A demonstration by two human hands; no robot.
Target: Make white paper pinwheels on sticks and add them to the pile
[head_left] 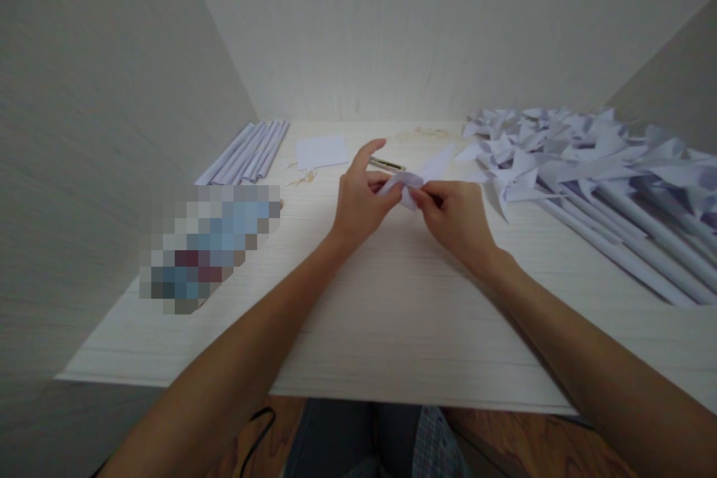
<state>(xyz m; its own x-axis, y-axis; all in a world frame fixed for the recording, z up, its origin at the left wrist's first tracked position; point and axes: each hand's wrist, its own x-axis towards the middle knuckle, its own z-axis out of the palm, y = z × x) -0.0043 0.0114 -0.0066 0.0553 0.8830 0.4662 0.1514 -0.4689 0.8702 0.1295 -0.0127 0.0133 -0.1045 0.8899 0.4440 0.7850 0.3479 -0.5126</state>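
Above the middle of the table, a white paper pinwheel (411,180) with folded, curled blades is held between both hands. My left hand (361,202) pinches its left side between thumb and fingers, the index finger raised. My right hand (458,220) is closed, its thumb and index fingertip pressed at the pinwheel's right side near the centre. Whether those fingertips also hold something small cannot be made out. Just behind the pinwheel lies a utility knife (388,164). Loose toothpicks (305,178) lie farther left, in front of a white paper sheet or stack (321,152).
Rolled paper tubes (249,151) lie at the back left. In front of them is a pixelated, unrecognisable object (224,239). Many finished-looking pinwheels (560,146) on paper sticks (627,258) are piled along the right. Walls enclose the table's back and sides; its front edge is near my lap.
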